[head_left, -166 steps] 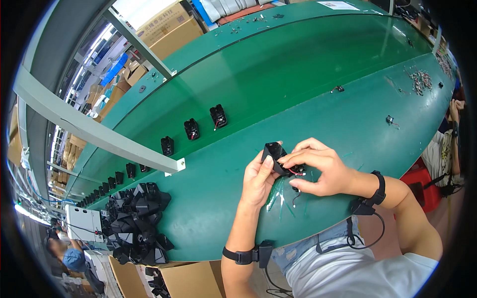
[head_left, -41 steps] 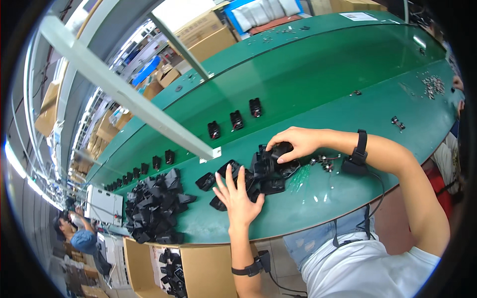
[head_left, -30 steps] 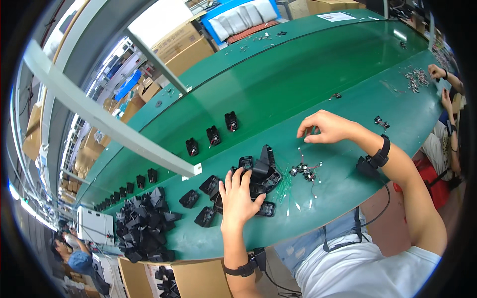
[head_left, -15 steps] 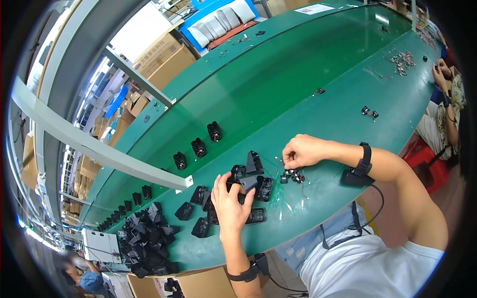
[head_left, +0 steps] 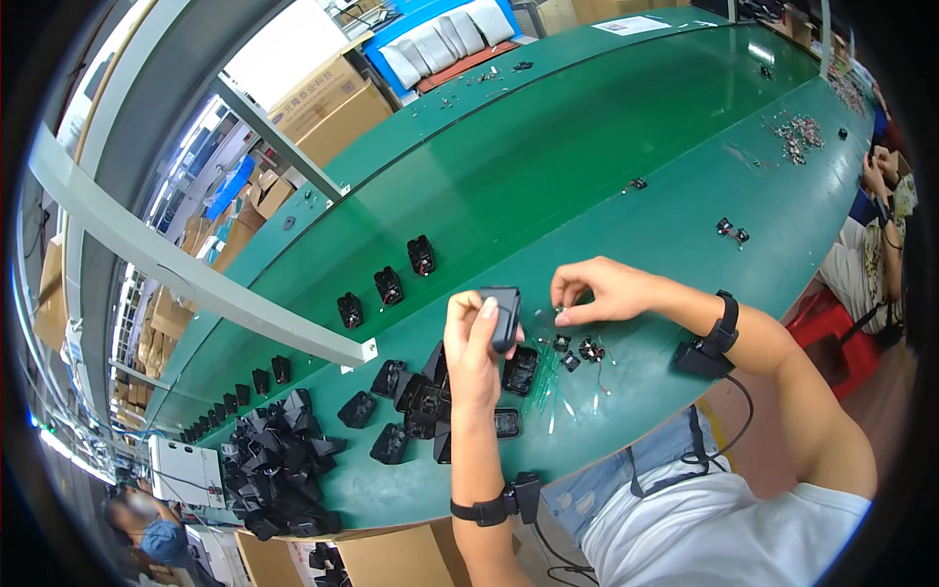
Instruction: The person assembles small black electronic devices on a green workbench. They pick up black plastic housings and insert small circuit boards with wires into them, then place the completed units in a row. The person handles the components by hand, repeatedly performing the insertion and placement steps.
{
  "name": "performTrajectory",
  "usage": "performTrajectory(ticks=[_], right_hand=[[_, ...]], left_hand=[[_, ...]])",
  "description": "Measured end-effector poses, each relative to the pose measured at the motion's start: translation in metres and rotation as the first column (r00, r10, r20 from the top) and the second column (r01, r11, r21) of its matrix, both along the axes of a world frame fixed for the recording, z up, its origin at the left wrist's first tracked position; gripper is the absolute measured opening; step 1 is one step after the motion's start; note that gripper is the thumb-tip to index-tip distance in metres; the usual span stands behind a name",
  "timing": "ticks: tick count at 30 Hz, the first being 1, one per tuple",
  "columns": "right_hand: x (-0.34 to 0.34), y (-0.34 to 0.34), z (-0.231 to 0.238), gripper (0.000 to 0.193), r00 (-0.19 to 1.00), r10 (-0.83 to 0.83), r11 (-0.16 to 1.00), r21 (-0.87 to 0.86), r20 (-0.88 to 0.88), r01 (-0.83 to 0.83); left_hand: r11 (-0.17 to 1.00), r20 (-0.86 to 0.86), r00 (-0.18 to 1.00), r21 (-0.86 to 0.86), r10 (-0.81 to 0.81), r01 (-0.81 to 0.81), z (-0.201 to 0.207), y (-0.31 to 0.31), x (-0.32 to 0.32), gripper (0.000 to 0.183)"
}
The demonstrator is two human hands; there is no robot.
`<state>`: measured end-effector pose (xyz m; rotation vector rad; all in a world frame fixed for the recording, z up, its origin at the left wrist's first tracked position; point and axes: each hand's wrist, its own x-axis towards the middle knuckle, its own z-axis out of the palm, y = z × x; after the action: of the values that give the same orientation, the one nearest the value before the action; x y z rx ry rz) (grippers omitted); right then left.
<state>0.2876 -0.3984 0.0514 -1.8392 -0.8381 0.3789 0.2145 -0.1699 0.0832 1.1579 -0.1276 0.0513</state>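
Observation:
My left hand (head_left: 473, 357) grips a black plastic housing (head_left: 506, 319) with the thumb across its face, raised above the green table (head_left: 646, 254). To its right, my right hand (head_left: 608, 292) is closed in a pinch at the fingertips; a tiny piece there is too small to name. Just below that hand lie small black parts with thin wires (head_left: 591, 349) and some clear green strips (head_left: 548, 386). Several open black housings (head_left: 389, 443) are spread around and partly behind my left forearm. Each wrist wears a black strap with a cabled box.
A large heap of black housings (head_left: 279, 465) covers the table's left end. Filled housings (head_left: 388, 286) stand in a line along the green belt (head_left: 509, 186). A grey metal post (head_left: 235, 293) slants across the left. Another person's hands (head_left: 875, 176) are at the far right.
My left hand has lifted a black housing from the group and moved it up and right. My right hand has risen slightly off the small wired parts.

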Motion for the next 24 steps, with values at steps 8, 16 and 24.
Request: performTrajectory(ticks=[8, 16, 24], right_hand=[[-0.006, -0.005, 0.009, 0.027, 0.983, -0.019, 0.938, 0.338, -0.181, 0.08], [-0.019, -0.011, 0.015, 0.031, 0.992, -0.099, 0.956, 0.27, -0.073, 0.115], [-0.025, -0.008, 0.016, 0.013, 0.963, -0.268, 0.92, 0.304, 0.031, 0.246]], left_hand=[[0.992, -0.043, 0.992, 0.038, -0.121, 0.123, -0.022, -0.007, -0.002, 0.043], [0.915, -0.013, 0.986, 0.37, -0.166, 0.159, -0.041, -0.017, 0.0, 0.045], [0.923, 0.075, 0.986, 0.369, -0.15, 0.112, -0.032, -0.029, -0.002, 0.082]])
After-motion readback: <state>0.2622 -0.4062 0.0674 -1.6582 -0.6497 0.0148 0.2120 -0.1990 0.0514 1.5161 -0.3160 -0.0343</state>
